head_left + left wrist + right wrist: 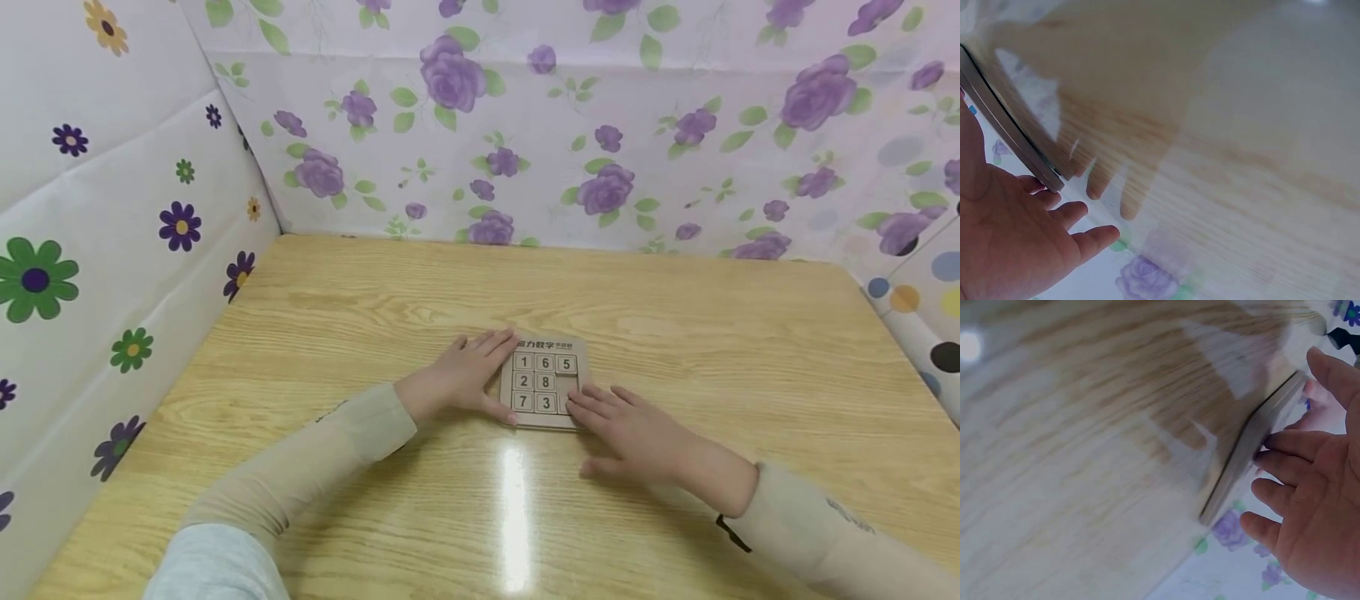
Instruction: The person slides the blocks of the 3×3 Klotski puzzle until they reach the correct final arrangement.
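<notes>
A square sliding number puzzle (546, 422) lies flat on the table in the head view. Its tiles read 1, 6, 5 on top, 2 and 8 in the middle row with a gap at the right, and 7, 3 below. The left hand (468, 375) lies along the puzzle's left side, thumb at the lower corner and straight fingers by the upper one. From the right, the right hand (637, 433) reaches over with extended fingertips on the lower right cell, hiding its tile. Its thumb stays off the puzzle. Both wrist views show the puzzle's edge (1235, 456) side-on beside relaxed fingers.
The wood-grain table (375, 292) is glossy and shows a bright light reflection (514, 517) in front of the puzzle. A purple-flowered cloth (450, 150) hangs behind the table, with another flowered cloth (112, 208) at the left and a dotted one at the right.
</notes>
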Tool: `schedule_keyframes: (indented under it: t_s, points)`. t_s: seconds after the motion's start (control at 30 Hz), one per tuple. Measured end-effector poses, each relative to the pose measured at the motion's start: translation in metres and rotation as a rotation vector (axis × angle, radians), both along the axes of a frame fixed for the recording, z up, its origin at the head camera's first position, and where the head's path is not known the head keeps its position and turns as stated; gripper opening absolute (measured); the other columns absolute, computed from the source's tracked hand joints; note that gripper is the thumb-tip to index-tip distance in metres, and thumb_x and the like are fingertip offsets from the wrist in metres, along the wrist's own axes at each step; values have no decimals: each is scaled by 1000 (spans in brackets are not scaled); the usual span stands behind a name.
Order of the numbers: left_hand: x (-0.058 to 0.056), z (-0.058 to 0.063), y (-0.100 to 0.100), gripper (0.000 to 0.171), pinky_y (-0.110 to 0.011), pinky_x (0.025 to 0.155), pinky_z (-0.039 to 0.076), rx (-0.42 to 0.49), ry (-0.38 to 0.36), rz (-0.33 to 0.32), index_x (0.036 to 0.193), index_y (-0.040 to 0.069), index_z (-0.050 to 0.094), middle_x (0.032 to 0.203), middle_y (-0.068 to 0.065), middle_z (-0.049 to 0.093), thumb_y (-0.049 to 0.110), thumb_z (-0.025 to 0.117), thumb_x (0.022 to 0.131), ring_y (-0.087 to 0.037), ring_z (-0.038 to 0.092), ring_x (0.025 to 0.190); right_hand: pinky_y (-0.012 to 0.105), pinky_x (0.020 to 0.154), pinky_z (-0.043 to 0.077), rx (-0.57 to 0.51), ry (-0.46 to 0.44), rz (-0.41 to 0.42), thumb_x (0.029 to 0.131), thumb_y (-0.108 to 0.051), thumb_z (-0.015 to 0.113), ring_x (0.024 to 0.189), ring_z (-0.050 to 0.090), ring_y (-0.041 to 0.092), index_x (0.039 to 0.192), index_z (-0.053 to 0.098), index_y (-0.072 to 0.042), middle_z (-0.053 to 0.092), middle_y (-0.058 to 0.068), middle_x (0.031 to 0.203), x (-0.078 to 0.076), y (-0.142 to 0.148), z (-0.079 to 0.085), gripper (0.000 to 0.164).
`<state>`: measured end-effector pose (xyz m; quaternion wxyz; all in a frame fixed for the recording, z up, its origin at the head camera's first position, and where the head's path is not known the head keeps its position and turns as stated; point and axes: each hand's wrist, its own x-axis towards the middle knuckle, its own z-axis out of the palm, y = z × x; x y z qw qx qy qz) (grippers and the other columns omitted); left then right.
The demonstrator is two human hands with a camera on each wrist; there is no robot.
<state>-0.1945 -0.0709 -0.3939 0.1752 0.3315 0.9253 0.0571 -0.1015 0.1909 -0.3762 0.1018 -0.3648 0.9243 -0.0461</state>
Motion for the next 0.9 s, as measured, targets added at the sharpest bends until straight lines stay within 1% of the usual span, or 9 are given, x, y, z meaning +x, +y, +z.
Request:
schedule_keyframes:
  t_s: [0.13, 0.23, 0.3, 0.37, 0.43, 0.6, 0.73, 0.9]
  points:
    - [-1, -1, -1, 122, -56, 117, 11, -10, 12, -1, 154, 14, 5, 161, -4, -1, 76, 64, 67, -27, 6, 148, 58, 112, 26, -21, 18, 26, 90, -45, 60, 138, 33, 38, 140, 43, 2, 40, 17, 148, -1, -2, 4, 71]
    - [0, -1, -1, 122, -56, 117, 11, -18, 14, 2, 154, 14, 5, 161, -4, -1, 76, 63, 67, -27, 6, 148, 58, 111, 28, -48, 59, 39, 90, -42, 61, 137, 35, 38, 140, 43, 2, 42, 18, 146, -9, -6, 3, 70]
    - [1, -1, 0, 122, -55, 117, 11, -14, 6, 3, 154, 14, 5, 161, -4, -1, 76, 63, 67, -27, 6, 148, 57, 112, 27, -62, 64, 38, 89, -42, 62, 138, 34, 37, 142, 41, 1, 41, 17, 148, -15, -10, 0, 71]
    - [2, -2, 1, 122, -55, 117, 11, -6, 0, -1, 154, 13, 5, 161, -5, 0, 76, 63, 67, -27, 7, 148, 57, 112, 26, -74, 52, 46, 89, -43, 62, 138, 33, 37, 143, 40, 0, 40, 16, 149, -21, -13, -4, 72]
    - [3, -3, 2, 122, -55, 117, 11, -3, -9, -3, 154, 13, 4, 161, -5, 0, 76, 64, 67, -27, 6, 148, 58, 113, 25, -78, 18, 51, 90, -45, 61, 139, 31, 36, 144, 39, -1, 38, 15, 150, -24, -16, -7, 73]
    - [5, -2, 3, 122, -55, 117, 11, -5, -7, -1, 154, 13, 4, 161, -4, 0, 75, 64, 67, -28, 6, 148, 58, 114, 23, -71, -43, 43, 90, -45, 60, 142, 27, 35, 146, 35, -3, 33, 13, 153, -27, -15, -13, 74]
    - [3, 1, 2, 122, -55, 117, 11, -2, 10, 6, 154, 14, 5, 161, -5, 1, 75, 65, 67, -28, 7, 148, 57, 115, 21, -70, -44, 17, 90, -45, 60, 142, 26, 33, 147, 35, -5, 33, 10, 154, -28, -8, -11, 74]
    - [2, 1, 0, 122, -55, 117, 10, 0, 3, 13, 154, 15, 5, 161, -4, 0, 75, 65, 67, -27, 6, 148, 57, 115, 21, -77, -34, 10, 90, -43, 60, 141, 28, 34, 146, 36, -4, 34, 11, 153, -27, 1, -7, 72]
